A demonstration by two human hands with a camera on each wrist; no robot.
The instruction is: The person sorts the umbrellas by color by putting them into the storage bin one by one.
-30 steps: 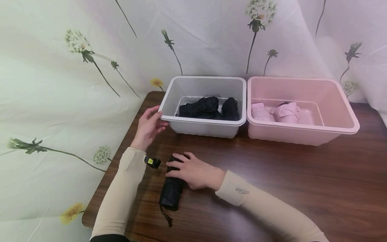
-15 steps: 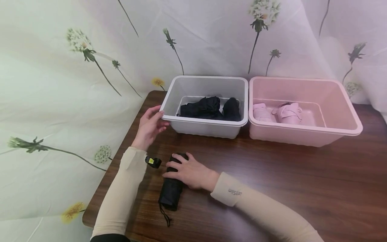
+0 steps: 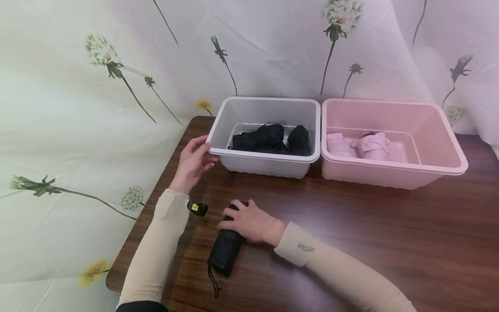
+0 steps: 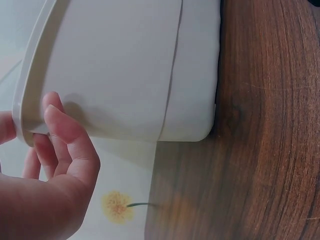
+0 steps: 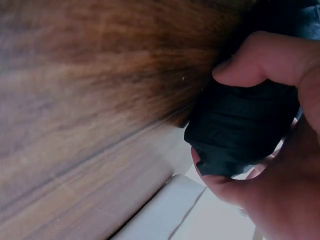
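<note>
My right hand point(image 3: 252, 222) grips the upper part of a black folded umbrella point(image 3: 226, 253) that has a thin wrist cord at its near end. In the right wrist view, thumb and fingers curl round the umbrella's dark cloth point(image 5: 240, 120), close over the wooden table. My left hand point(image 3: 192, 164) holds the near left corner of a light grey bin point(image 3: 265, 167). Seen from the left wrist, the fingers point(image 4: 75, 140) bend round the bin's rim point(image 4: 30, 80). Inside the bin lie black cloth-covered bundles point(image 3: 259, 138), like the umbrella in look.
Right beside the grey bin stands a pink bin point(image 3: 390, 173) with pink wrapped bundles point(image 3: 372, 145) in it. Both bins are at the back of the brown wooden table point(image 3: 351, 225), against a flower-print curtain point(image 3: 265, 52). The table's left edge runs beside the left forearm.
My right hand first shifts slightly left over the umbrella, then right with it; the umbrella's far end swings right and the grip looks tighter. My left hand stays at the bin corner.
</note>
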